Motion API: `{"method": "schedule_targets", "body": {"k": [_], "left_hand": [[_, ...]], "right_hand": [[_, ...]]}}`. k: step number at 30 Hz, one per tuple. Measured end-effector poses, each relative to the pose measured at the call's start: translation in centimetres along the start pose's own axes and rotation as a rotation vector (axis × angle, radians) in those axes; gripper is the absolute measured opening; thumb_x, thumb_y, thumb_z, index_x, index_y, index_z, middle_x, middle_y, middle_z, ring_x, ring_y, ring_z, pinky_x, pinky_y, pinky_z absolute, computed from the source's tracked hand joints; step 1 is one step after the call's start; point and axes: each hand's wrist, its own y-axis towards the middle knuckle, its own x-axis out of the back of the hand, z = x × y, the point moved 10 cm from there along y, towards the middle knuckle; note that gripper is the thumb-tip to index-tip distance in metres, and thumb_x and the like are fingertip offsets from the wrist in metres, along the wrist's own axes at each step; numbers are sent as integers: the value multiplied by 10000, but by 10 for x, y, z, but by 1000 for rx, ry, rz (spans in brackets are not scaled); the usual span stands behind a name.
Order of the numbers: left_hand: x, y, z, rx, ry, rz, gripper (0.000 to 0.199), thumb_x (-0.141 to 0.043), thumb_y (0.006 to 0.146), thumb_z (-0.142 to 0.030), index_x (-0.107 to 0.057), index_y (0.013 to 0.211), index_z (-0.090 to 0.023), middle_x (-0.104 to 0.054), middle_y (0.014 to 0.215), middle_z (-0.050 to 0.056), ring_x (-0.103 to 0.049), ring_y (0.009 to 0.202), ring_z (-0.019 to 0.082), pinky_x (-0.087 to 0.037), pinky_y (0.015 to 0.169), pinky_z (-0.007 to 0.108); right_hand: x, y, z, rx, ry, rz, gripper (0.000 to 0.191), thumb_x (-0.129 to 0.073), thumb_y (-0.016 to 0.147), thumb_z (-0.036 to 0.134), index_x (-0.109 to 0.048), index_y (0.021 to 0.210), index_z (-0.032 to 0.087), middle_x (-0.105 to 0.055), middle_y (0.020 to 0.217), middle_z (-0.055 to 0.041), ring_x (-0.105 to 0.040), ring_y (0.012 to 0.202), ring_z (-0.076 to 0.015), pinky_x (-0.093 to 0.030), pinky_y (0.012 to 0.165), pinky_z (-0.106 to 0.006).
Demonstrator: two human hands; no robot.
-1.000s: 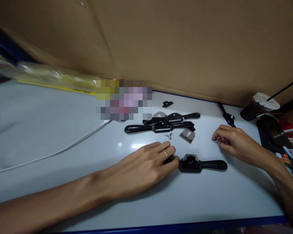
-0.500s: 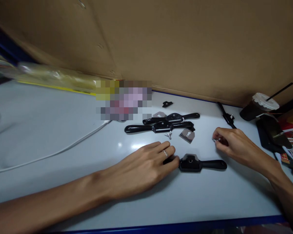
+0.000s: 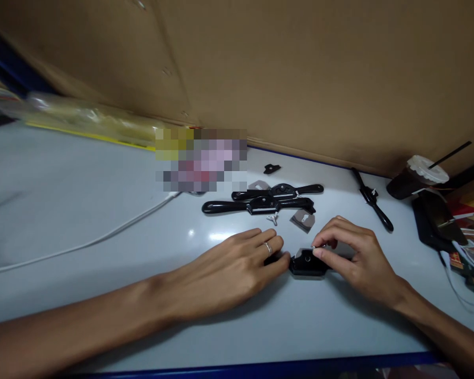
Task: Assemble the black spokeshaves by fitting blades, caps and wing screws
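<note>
Left hand (image 3: pixel 240 262): grip wrapped round nine-o'clock handle of black spokeshave (image 3: pixel 308 267), which lies on table (image 3: pixel 280 326). Right hand (image 3: pixel 359 253) at three o'clock of its body, grip pinching small silvery part (image 3: pixel 314 248). Loose blade (image 3: pixel 303 220) at twelve o'clock; winged screw (image 3: pixel 273 219) toward eleven, beside another spokeshave (image 3: pixel 261 205).

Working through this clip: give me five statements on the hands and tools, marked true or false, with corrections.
1. The left hand is on one handle of the nearest black tool. True.
2. The right hand is spread flat. False: the right hand pinches a small silver piece.
3. A ring is worn on the left hand. True.
4. The lidded cup is at the picture's left edge. False: the lidded cup is toward the right.
5. A grey slotted plate lies beyond the nearest black tool. True.
</note>
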Motion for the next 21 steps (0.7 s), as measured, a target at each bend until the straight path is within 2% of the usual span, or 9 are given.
{"method": "schedule_targets", "body": {"k": [5,16,21], "left_hand": [[0,0,0,1,6,11,117,-519,992,-104,-630,1022,-129,-593,851,41,-523,762,190,-439,653,312],[0,-1,-1,-2,3,13,106,-554,976,-101,-631,1048,-117,-589,861,42,-509,772,199,-413,660,317],[-2,-1,0,2,-7,24,99,-549,978,-100,-633,1027,-118,-587,864,44,-512,774,199,-417,665,320]], "right_hand": [[-8,-1,12,104,-33,16,129,-626,928,87,-651,871,200,-672,814,2,-580,787,-149,-471,722,-306],[-15,-1,12,128,-99,43,121,-609,951,96,-644,879,186,-667,817,-13,-568,786,-152,-475,713,-299],[-17,-4,17,193,-173,30,132,-558,981,106,-640,907,177,-649,819,-41,-543,781,-175,-478,706,-330]]}}
